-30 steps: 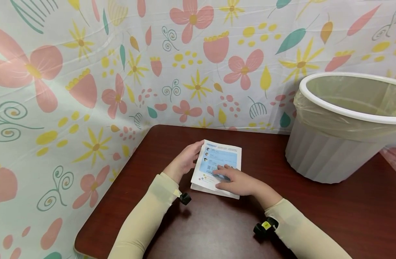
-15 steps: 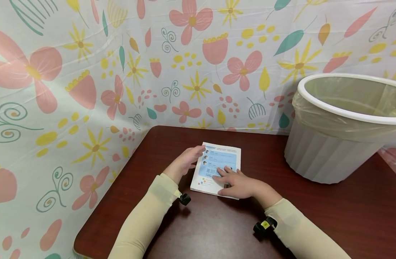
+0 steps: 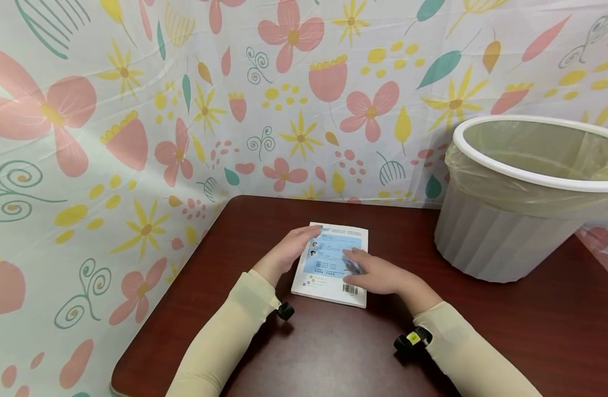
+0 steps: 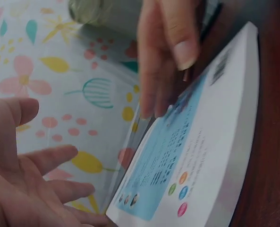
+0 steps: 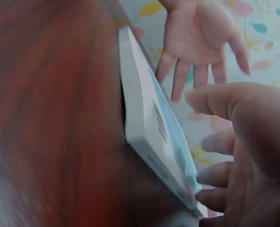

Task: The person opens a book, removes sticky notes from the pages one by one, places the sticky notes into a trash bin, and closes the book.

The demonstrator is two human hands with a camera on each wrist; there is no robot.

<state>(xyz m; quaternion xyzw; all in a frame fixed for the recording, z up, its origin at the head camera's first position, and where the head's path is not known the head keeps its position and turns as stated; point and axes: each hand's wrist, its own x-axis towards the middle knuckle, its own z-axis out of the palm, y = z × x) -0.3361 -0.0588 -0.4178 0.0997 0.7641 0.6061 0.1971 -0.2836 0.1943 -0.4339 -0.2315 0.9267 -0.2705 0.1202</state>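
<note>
A closed paperback book lies flat on the dark red-brown table, a blue panel and a barcode on its upper cover. Over its upper left edge is my left hand, fingers extended. My right hand hovers above the right side of the cover with fingers spread and loosely bent. In the left wrist view the left palm faces the book's edge and holds nothing. Thick page edges show in the right wrist view, with the right hand's fingers close to the cover; whether they touch it I cannot tell.
A grey ribbed waste bin with a white rim and a clear liner stands at the table's right. A floral curtain hangs behind and to the left. Each wrist wears a small black camera mount.
The book's slightly raised cover has settled flat. My right hand, which was resting on the cover, has lifted off and uncovered the barcode. My left fingers reach a little further over the left edge.
</note>
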